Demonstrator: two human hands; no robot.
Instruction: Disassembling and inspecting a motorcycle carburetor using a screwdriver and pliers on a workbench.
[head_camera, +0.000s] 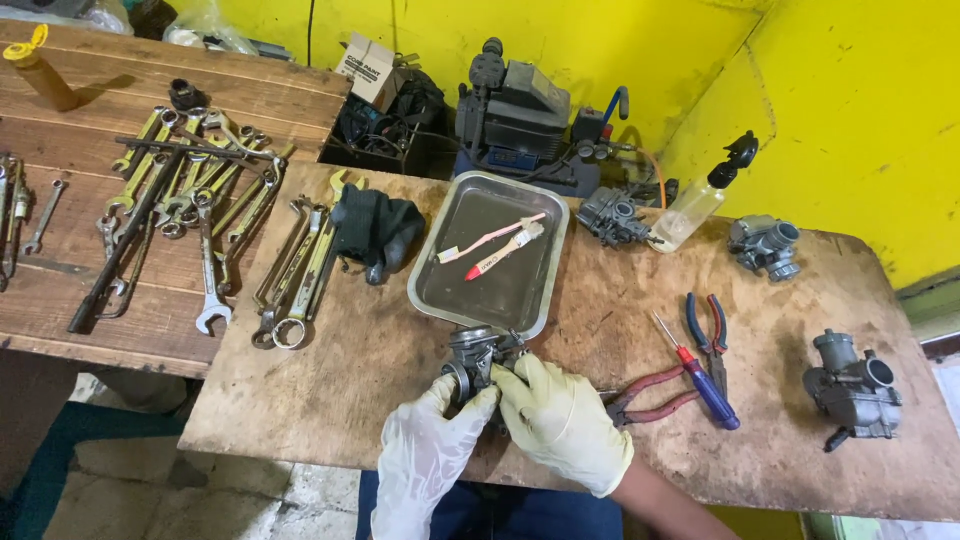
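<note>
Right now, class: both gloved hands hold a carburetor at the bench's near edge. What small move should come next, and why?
Probably free the right hand and reach for the screwdriver just beside it. The left hand already cups the carburetor firmly, both hands hold no tool, and the screwdriver lies nearest, next to the pliers.

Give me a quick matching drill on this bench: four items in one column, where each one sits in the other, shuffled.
Items:
1. brushes
2. screwdriver
3. spray bottle
4. carburetor

Places:
A. between both gloved hands at the near edge
B. inside the metal tray
C. far side of the bench, beside the yellow wall
D. lying among the pliers, right of the hands

Pairs: 1-B, 2-D, 3-C, 4-A. The left hand and right hand both grip the carburetor.
</note>
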